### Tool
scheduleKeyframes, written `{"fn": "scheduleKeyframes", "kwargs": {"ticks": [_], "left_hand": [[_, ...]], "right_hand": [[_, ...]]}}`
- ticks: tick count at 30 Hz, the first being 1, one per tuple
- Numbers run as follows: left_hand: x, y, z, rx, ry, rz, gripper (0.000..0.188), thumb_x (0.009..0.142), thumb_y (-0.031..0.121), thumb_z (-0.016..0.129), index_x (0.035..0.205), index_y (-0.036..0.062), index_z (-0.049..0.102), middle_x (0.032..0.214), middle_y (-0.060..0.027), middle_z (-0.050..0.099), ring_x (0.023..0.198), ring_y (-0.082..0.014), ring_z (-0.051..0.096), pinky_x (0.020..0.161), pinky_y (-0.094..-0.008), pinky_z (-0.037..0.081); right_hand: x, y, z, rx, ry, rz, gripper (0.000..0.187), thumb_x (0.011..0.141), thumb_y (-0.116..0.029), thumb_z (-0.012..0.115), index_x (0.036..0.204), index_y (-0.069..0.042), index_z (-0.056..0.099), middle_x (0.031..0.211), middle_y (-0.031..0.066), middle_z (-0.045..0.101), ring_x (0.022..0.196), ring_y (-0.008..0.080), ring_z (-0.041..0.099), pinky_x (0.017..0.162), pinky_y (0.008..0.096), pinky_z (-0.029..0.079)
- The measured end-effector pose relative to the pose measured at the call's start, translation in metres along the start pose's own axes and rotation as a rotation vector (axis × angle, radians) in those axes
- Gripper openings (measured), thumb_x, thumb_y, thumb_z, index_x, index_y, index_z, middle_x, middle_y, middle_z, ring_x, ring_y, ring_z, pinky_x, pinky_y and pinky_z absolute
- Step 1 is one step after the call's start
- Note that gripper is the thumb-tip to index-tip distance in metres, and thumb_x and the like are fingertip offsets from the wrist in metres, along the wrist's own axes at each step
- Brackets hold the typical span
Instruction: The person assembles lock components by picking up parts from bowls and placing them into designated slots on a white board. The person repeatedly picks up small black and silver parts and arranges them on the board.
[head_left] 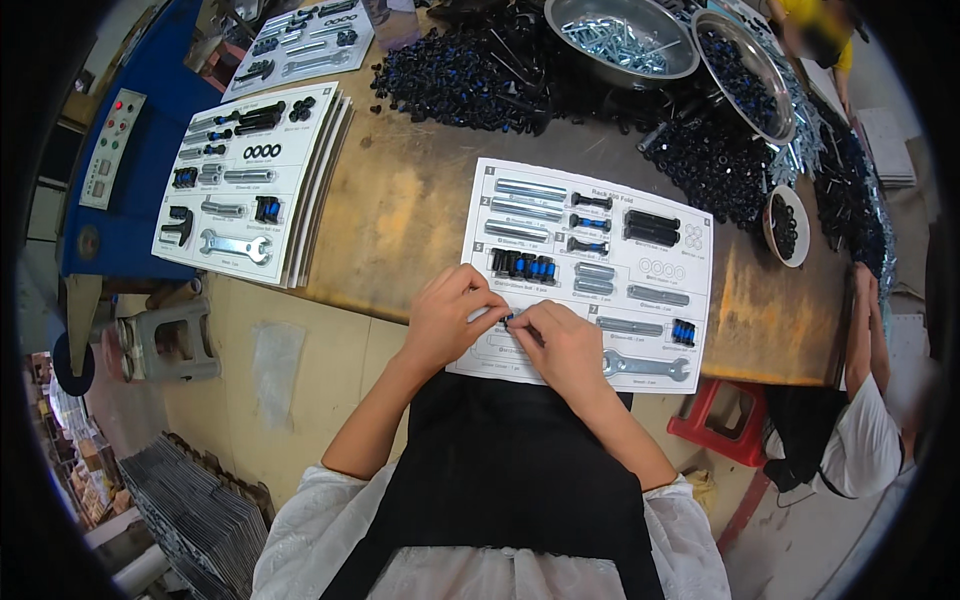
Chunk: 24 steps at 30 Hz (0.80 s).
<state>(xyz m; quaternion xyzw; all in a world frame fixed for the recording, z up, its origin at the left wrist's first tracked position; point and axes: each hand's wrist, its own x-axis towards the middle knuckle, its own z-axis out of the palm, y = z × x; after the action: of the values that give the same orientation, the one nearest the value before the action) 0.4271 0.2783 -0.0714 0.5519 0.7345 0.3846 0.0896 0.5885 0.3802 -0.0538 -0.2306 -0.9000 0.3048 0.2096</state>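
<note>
A white printed card (640, 300) lies at the table's front edge, holding steel sleeves, black bolts with blue threads (525, 266) and an open-ended wrench (645, 367) over their outlines. My left hand (447, 318) and my right hand (560, 348) meet above the card's lower left part. Both pinch a small black bolt with a blue patch (509, 318) between their fingertips; most of it is hidden by the fingers. The ring outlines at the card's right have no rings on them.
Stacked filled cards (240, 190) stand to the left, another card (300, 45) behind. Black bolts (450, 85) are heaped at the back, beside steel bowls (625, 45) of screws and bolts. A small bowl of black rings (787, 228) sits right. Another person's arms (865, 320) reach in there.
</note>
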Motion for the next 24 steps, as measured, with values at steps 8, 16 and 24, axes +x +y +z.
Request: {"fn": "scheduleKeyframes", "kwargs": {"ticks": [8,16,24], "left_hand": [[0.009,-0.001,-0.018,-0.081,-0.027,-0.022,0.017,0.08,0.018,0.078,0.095,0.0117,0.072,0.085,-0.003,0.059,0.077,-0.0231,0.058,0.073,-0.0343,0.046],[0.071,-0.035,-0.06,-0.071,0.102,-0.3,0.022,0.091,0.022,0.067,0.107,0.0079,0.072,0.089,-0.0086,0.063,0.072,-0.019,0.06,0.065,-0.0324,0.048],[0.182,-0.072,-0.007,0.148,0.268,-0.406,0.014,0.084,0.026,0.074,0.091,0.0144,0.073,0.089,-0.008,0.069,0.084,-0.0303,0.068,0.072,-0.0425,0.052]], "right_hand": [[0.018,-0.011,-0.039,0.315,-0.006,0.303,0.019,0.083,-0.012,0.075,0.1,-0.009,0.068,0.096,-0.0018,0.069,0.07,0.0119,0.065,0.061,0.0273,0.051],[0.123,0.008,-0.133,0.139,0.319,-0.024,0.033,0.091,-0.001,0.058,0.12,-0.013,0.07,0.111,0.0057,0.067,0.092,0.014,0.064,0.074,0.0271,0.054],[0.23,0.058,0.036,-0.282,0.106,-0.02,0.019,0.086,-0.02,0.068,0.1,-0.011,0.058,0.093,0.0103,0.06,0.085,0.0311,0.066,0.067,0.0434,0.055]]}}
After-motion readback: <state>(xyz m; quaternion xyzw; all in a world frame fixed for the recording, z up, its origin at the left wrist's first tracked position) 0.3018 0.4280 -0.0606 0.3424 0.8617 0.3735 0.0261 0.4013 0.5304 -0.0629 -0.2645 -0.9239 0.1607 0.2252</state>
